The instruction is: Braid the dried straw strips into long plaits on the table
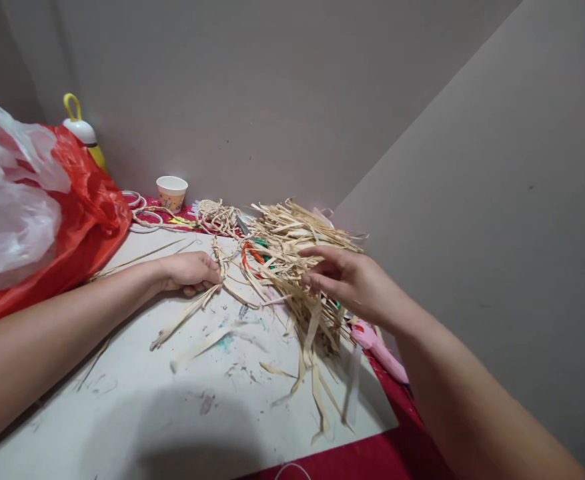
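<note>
My left hand [192, 272] is closed in a pinch on a braid [218, 248] of pale, dry straw-like strips. Loose tails [185, 320] of the braid trail below my fingers toward the lower left. Over a heap of the same strips [297, 227], my right hand [355, 280] hovers with thumb and fingers apart. I see nothing held in it, though strips lie right beneath the fingertips. An orange-red loop [249, 259], seemingly a scissors handle, shows at the heap's left side, partly covered by strips.
A white, paint-stained board [172, 413] lies on a red cloth [332, 460]. Behind are a paper cup [172, 195], a coiled braid [218, 215] and white rings [146, 220]. Plastic bags [79, 193] and a yellow-white bottle [82, 132] stand left. A pink tool [379, 350] lies right, near the wall.
</note>
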Tool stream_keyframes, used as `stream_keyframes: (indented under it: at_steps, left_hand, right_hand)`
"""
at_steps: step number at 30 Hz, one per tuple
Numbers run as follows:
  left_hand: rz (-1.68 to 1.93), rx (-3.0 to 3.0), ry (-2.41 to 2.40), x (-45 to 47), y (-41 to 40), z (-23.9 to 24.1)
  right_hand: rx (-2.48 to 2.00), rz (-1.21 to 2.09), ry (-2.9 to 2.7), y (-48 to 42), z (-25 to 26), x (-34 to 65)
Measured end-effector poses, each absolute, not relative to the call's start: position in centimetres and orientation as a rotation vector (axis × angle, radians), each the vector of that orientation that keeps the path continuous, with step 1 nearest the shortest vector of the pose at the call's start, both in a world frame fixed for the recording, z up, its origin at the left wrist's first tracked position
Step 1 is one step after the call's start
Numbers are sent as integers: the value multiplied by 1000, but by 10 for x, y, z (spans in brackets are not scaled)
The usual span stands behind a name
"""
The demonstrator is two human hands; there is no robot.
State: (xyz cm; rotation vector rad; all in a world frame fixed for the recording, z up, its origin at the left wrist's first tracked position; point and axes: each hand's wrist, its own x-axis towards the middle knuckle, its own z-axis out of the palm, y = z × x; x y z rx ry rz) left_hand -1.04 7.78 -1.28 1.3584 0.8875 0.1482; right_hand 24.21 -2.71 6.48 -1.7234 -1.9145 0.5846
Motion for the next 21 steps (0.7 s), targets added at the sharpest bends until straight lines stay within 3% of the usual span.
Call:
stream_keyframes:
  at_steps: [3, 8, 16, 18, 21]
  left_hand:
    - [138, 1368, 876, -9, 78, -14]
    - [143, 1346, 879, -8, 76, -12]
    - [150, 1372, 884, -7, 76, -12]
    - [153, 1386, 885, -7, 76, -12]
    - [150, 1394, 884, -7, 75, -12]
  right_hand:
    - [-1707, 489, -1775, -24, 58, 242]
    - [-1659, 667, -1688, -57, 73, 234]
    - [-1320, 2057, -1009, -125, 58, 202]
    - [-1283, 2195, -934, -133, 52, 195]
    - [-1317, 2136, -943, -135, 41, 187]
